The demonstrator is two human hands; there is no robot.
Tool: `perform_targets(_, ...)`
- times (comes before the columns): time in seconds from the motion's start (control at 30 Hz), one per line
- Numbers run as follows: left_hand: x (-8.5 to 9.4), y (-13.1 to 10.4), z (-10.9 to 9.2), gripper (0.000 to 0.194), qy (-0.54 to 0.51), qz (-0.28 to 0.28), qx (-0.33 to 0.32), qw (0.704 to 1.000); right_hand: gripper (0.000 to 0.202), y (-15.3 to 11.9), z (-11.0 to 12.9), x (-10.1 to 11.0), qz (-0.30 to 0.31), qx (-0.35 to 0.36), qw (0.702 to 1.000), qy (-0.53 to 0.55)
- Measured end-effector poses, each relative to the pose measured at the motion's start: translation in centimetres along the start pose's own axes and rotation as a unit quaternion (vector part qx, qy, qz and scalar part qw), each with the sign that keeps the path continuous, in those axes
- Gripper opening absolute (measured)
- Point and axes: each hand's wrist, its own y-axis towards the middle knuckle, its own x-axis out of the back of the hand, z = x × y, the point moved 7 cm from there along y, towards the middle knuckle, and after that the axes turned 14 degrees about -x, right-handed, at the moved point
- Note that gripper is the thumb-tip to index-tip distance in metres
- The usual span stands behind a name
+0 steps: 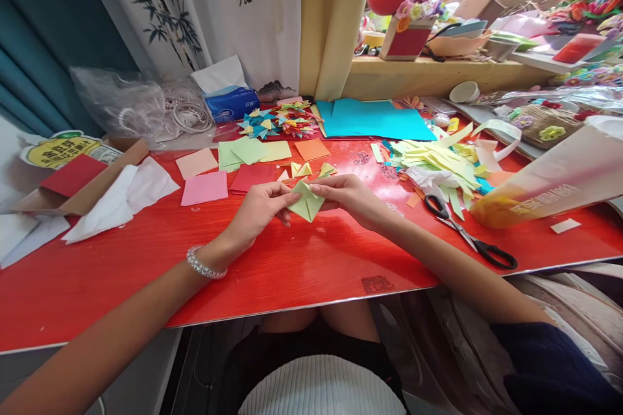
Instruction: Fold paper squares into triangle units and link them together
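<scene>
At the centre of the frame, a light green folded paper [307,205] under both thumbs

Over the red tabletop [311,266], mid-frame, the left grip [265,203] pinches the paper's left corner between thumb and fingers, while the right grip [349,198] pinches its upper right edge; the fingers behind it are mostly hidden. The paper stands roughly as a diamond, one point toward the bottom of the frame, creases meeting near its middle. The step looks like shaping a fold: best let one pinch anchor the layers while the other thumb lines up the edges, then press outward from the centre. Pulling both sides at once could skew or tear so small a piece. Small yellow folded pieces [300,169] sit just above the paper; at right, scissors [468,233] lie well apart from both hands.
</scene>
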Motion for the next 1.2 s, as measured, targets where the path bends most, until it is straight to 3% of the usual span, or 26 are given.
perform_targets(0.2,-0.21,-0.19,-0.23,0.029,-0.002,0.015,-0.002,1.000,0.035,-0.13,-0.06,-0.08,-0.028,0.000,0.998,-0.065)
perform_targets(0.57,-0.29,-0.22,-0.13,0.028,0.066,0.043,-0.016,0.997,0.034,-0.11,-0.26,-0.31,-0.034,0.011,0.996,-0.079)
perform_targets(0.83,-0.30,-0.09,0.37,0.029,0.057,0.038,-0.009,0.998,0.025,-0.26,-0.88,-0.65,-0.003,-0.063,0.998,-0.021)
perform_targets(1.0,-0.28,-0.08,0.41,0.029,0.052,0.044,-0.015,0.998,0.026,-0.23,-0.74,-0.85,0.020,-0.049,0.998,-0.044)
perform_targets(1.2,-0.37,-0.03,0.13,0.029,0.060,0.046,-0.010,0.997,0.025,0.04,-0.90,-1.00,0.006,-0.053,0.998,-0.034)
